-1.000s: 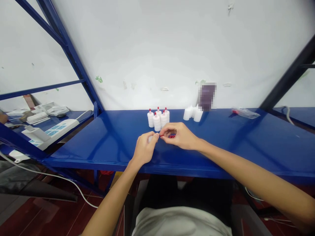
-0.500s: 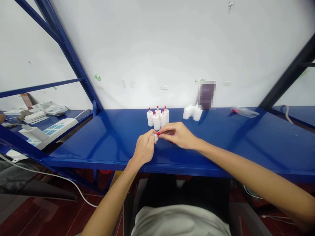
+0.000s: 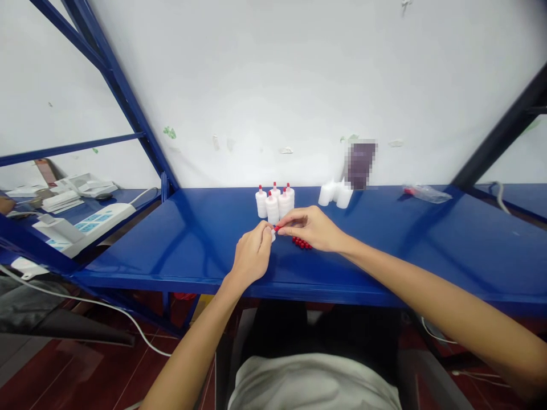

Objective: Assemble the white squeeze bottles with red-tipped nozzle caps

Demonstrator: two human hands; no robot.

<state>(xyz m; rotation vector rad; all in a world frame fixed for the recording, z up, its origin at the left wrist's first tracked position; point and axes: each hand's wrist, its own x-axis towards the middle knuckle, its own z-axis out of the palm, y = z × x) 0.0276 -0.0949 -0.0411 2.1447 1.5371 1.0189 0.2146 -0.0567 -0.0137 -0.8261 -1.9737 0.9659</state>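
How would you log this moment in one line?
left hand: holding white bottle | right hand: pinching red cap at its tip | nearby: five capped bottles, loose red caps, plastic bag

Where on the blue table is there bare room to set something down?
The blue table is bare from the left post to the left hand and red-tipped bottles. Another patch lies between the white containers, the plastic bag and the right forearm. It is crowded mid-table, around right hand, red caps and those bottles.
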